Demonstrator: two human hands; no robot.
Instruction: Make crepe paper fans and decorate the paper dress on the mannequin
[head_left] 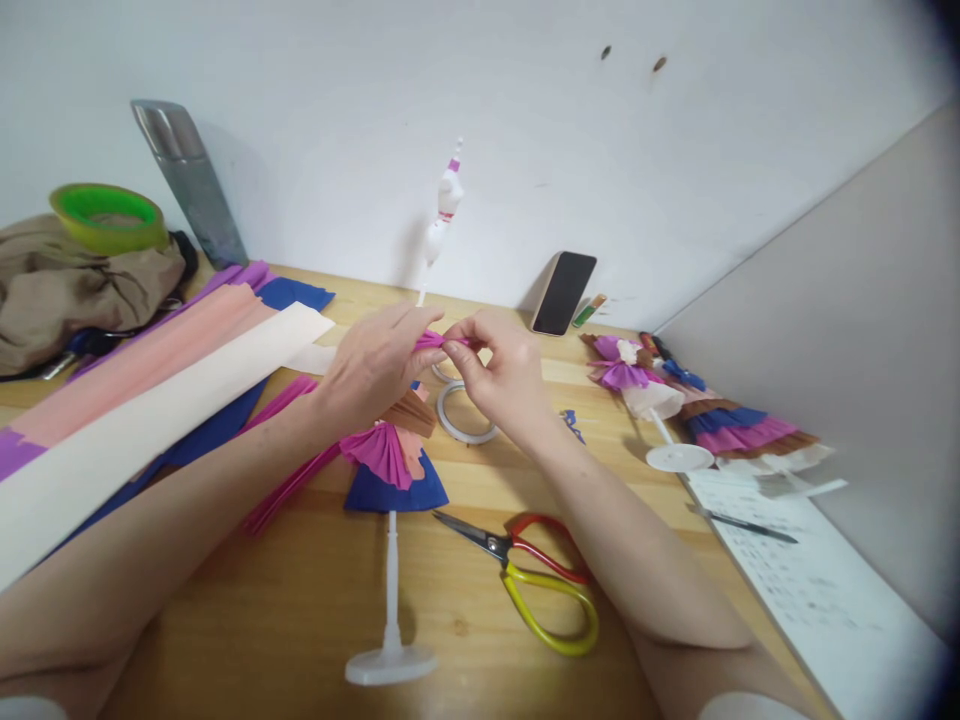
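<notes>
Magenta crepe paper (430,341) was bunched in the left hand (377,357), clamped between thumb and fingers, while the right hand (501,368), thumb and fingertips together, pinched its gathered part; scissors (496,546) lay on that hand's near side.

Wooden table (247,620), scissors (496,545), ring (466,438), paper strips (172,415)

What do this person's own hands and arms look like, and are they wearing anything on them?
The left hand and right hand are ordinary human hands, ungloved, with no jewellery showing. Both forearms are bare too. At the picture's bottom corners, white edges that look like sleeves just show; their cut is out of view.
</notes>
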